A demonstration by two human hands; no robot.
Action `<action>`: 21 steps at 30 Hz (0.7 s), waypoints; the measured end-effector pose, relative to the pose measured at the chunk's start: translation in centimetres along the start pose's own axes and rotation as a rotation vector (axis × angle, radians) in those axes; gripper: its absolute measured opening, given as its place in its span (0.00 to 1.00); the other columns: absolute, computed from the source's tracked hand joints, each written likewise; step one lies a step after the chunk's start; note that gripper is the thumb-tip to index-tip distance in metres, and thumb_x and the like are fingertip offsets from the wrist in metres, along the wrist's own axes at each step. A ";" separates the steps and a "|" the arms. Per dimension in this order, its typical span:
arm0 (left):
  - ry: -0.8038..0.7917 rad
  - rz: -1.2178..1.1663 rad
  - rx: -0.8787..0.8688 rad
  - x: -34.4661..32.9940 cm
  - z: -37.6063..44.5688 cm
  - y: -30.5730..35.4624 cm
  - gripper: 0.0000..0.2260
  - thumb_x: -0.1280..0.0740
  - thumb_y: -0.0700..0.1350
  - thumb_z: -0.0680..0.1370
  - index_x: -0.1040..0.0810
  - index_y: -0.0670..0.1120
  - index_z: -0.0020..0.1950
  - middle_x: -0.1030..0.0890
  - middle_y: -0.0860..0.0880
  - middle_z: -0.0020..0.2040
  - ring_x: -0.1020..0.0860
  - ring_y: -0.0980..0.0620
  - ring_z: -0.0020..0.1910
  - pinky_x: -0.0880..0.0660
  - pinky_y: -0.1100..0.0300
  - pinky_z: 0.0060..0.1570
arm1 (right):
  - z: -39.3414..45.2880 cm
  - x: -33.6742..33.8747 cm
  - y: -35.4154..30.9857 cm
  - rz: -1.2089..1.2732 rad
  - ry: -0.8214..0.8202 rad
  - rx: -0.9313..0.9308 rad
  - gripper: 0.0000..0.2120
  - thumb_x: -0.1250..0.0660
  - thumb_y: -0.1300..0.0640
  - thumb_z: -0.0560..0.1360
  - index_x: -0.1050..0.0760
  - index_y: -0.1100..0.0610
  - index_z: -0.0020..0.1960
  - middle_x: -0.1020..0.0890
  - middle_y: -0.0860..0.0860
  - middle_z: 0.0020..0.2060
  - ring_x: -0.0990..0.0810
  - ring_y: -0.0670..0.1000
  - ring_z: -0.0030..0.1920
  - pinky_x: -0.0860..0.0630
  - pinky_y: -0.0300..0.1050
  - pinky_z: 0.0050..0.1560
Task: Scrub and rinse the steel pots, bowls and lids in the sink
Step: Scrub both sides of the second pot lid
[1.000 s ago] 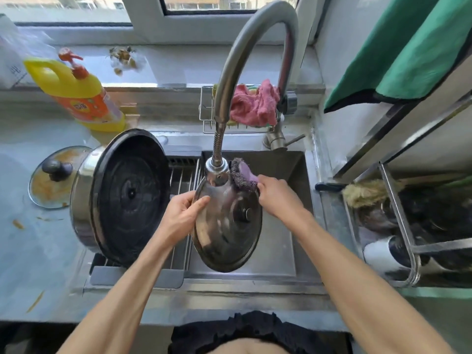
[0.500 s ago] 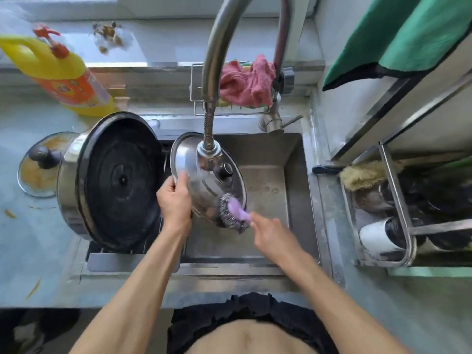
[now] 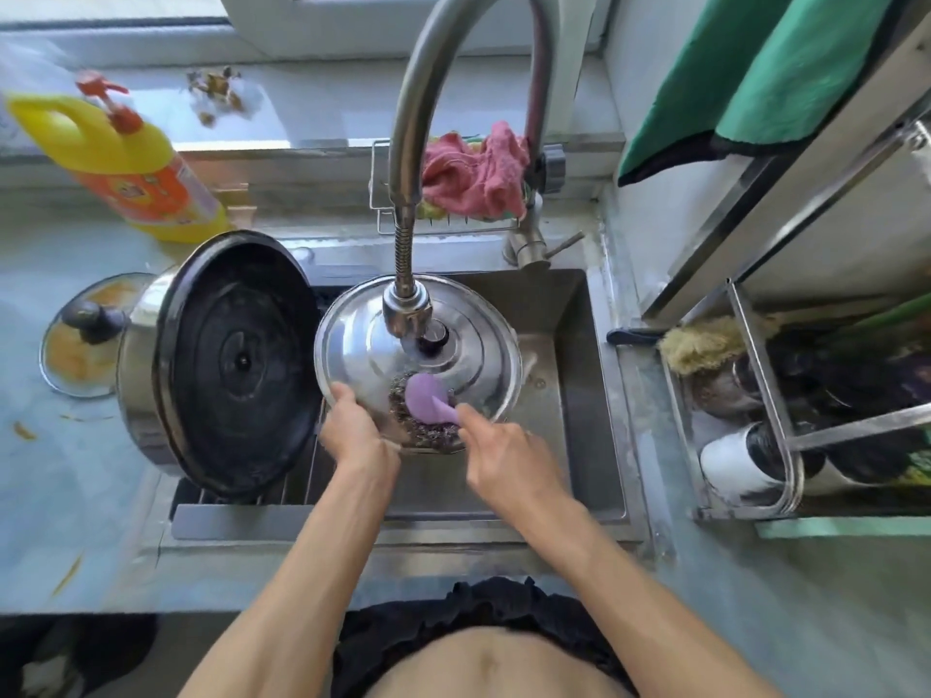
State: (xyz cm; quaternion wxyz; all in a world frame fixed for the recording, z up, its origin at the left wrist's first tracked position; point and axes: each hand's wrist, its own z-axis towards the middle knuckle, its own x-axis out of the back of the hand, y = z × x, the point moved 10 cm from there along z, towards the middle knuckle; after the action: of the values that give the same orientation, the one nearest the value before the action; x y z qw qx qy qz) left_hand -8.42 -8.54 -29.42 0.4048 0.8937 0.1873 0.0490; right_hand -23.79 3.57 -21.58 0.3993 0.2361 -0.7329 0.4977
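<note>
Head view: steel lid, knob side up, held over sink under faucet head. Left hand fingers clamped on lid's near-left rim. Right hand fingers curled round purple-handled steel-wool scrubber, pressed on lid. Large steel pot tilted on drain rack, left.

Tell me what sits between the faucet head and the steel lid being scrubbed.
Nothing visible does. The faucet head hangs directly over the steel lid, beside its dark knob. The left hand grips the lid's near rim, and the right hand holds the purple-handled steel wool scrubber on the near part, clear of the spout.
</note>
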 end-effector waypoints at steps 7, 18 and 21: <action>0.013 0.025 0.035 1.7 -0.4 -1.1 0.11 0.31 0.54 0.80 0.21 0.47 0.45 0.16 0.50 0.48 0.17 0.53 0.43 0.19 0.53 0.51 | -1.3 -1.0 1.5 -0.110 -0.108 -0.076 0.27 0.45 0.65 0.78 0.39 0.47 0.74 0.20 0.54 0.39 0.22 0.58 0.35 0.31 0.49 0.31; 0.016 -0.047 0.028 2.2 -0.1 -1.1 0.09 0.32 0.52 0.81 0.22 0.50 0.45 0.18 0.54 0.44 0.19 0.57 0.41 0.21 0.56 0.47 | -1.3 0.3 3.1 -0.083 -0.062 -0.121 0.25 0.44 0.63 0.79 0.37 0.45 0.73 0.19 0.55 0.41 0.22 0.59 0.37 0.31 0.48 0.34; 0.020 -0.087 0.046 2.5 -0.3 -1.3 0.08 0.32 0.51 0.81 0.21 0.48 0.45 0.17 0.53 0.44 0.19 0.57 0.40 0.21 0.58 0.42 | -0.9 1.6 5.8 -0.089 -0.040 -0.271 0.22 0.45 0.63 0.79 0.34 0.48 0.71 0.18 0.58 0.44 0.19 0.62 0.44 0.26 0.52 0.39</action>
State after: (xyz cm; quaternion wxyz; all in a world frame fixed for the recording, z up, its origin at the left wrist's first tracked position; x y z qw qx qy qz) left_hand -6.54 -6.61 -30.40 0.3840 0.8932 0.2311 0.0360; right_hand -28.64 6.76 -23.24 0.4345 0.2224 -0.7900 0.3711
